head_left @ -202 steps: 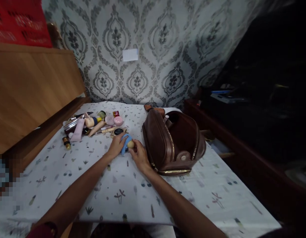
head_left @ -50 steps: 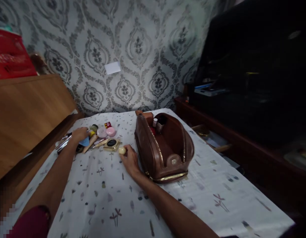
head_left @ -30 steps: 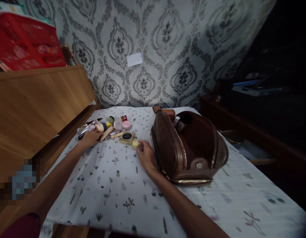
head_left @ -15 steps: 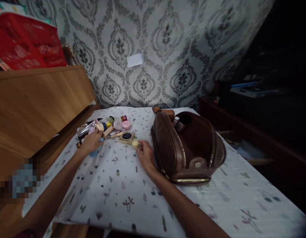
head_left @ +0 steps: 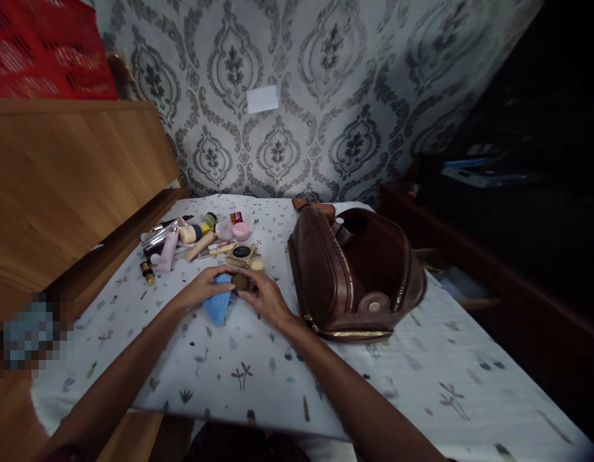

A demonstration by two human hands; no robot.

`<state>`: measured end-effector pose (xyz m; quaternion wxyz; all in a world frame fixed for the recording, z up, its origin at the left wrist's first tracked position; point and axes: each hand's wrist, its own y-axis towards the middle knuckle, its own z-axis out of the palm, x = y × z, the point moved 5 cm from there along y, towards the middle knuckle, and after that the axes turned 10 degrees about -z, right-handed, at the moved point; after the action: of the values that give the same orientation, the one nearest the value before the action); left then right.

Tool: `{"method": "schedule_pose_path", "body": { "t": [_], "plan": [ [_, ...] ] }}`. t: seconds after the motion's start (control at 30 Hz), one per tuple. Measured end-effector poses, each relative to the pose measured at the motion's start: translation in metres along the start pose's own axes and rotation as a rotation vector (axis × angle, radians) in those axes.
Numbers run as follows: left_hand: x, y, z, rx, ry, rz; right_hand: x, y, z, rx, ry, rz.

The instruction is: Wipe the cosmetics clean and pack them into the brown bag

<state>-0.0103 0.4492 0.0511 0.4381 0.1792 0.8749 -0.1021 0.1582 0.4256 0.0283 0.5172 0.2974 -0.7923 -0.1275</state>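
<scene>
My left hand (head_left: 201, 289) is closed on a blue cloth (head_left: 217, 309), whose lower corner hangs below the fingers. Between both hands is a small round olive-brown item (head_left: 240, 282), perhaps a jar or lid. The fingers of my right hand (head_left: 269, 300) grip it, and the cloth touches or nearly touches its left side. Just behind my right fingers sits a small pale-yellow round container (head_left: 257, 264). Beside that lies a gold square compact (head_left: 240, 255) with a dark oval label. A brown leather bag (head_left: 321, 276) stands unzipped to the right of my hands.
Several cosmetics lie at the back left, among them a lilac tube (head_left: 169, 250), a pink round jar (head_left: 240, 231) and a small dark-and-gold bottle (head_left: 147, 273). A wooden panel (head_left: 85, 160) borders the left side. A red basket (head_left: 51, 54) stands on top.
My left hand has moved right from the cosmetics pile, bringing the blue cloth. My right hand has left the pale-yellow container, moved slightly left and now grips the olive-brown item.
</scene>
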Motion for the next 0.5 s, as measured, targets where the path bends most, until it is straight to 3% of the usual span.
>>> {"method": "schedule_pose_path", "body": {
  "t": [0.17,0.3,0.37,0.5],
  "plan": [
    [0.003,-0.005,-0.014,-0.205,0.062,-0.024,0.000,-0.001,0.003,0.045,-0.067,0.015],
    [-0.014,-0.008,-0.018,-0.441,0.132,-0.001,-0.002,-0.001,0.005,0.062,-0.093,0.042],
    [-0.026,-0.006,-0.010,-0.464,0.170,0.047,-0.003,0.000,0.006,0.070,-0.113,0.026],
    [-0.034,-0.001,0.022,-0.368,0.300,0.110,-0.008,0.000,0.007,0.060,-0.156,-0.008]
  ]
}}
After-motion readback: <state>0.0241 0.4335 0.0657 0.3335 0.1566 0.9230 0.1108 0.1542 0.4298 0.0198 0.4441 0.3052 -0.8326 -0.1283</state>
